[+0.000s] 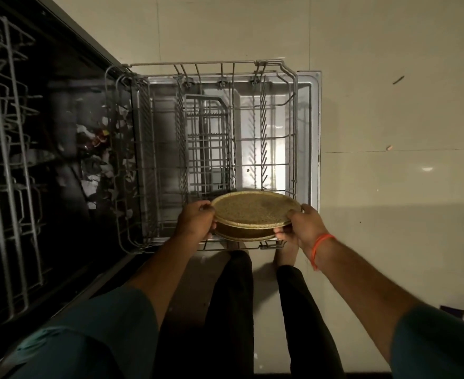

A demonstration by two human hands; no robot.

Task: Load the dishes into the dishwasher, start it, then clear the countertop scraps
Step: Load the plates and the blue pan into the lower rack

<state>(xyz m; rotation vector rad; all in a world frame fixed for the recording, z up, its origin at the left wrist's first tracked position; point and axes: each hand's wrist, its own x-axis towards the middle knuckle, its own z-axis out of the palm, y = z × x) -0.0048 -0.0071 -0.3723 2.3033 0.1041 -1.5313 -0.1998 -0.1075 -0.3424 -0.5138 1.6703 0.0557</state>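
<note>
Head view looks straight down on a grey wire dishwasher rack [211, 149] pulled out over the open stainless dishwasher door [314, 138]. A person stands at the rack's near edge, holding two round golden metal plates [254, 209] stacked one above the other, just above the rack's near right corner. The top plate has a speckled, hammered-looking face and lies almost flat, tilted slightly toward the person; the lower one shows only as a rim and a dark band beneath it. Whether the plates touch the rack's wires I cannot tell.

The left hand [196, 221] grips the stack's left edge, fingers curled over the rim and thumb on top. The right hand [304, 224] grips the right edge the same way, fingers wrapped under and thumb on the rim. An orange thread band [319, 248] circles the right wrist, and teal sleeves [102, 332] cover both upper arms.

In the rack's middle stands a grey wire cutlery basket [207, 143], beyond the plates. Left of the rack the dark dishwasher tub [61, 149] opens, with scraps of white and coloured debris [99, 149] lying on its floor, and another wire rack [9, 160] sits further left inside. Pale floor tiles [389, 105] stretch right of the rack, and dark trouser legs [233, 310] show below it.
</note>
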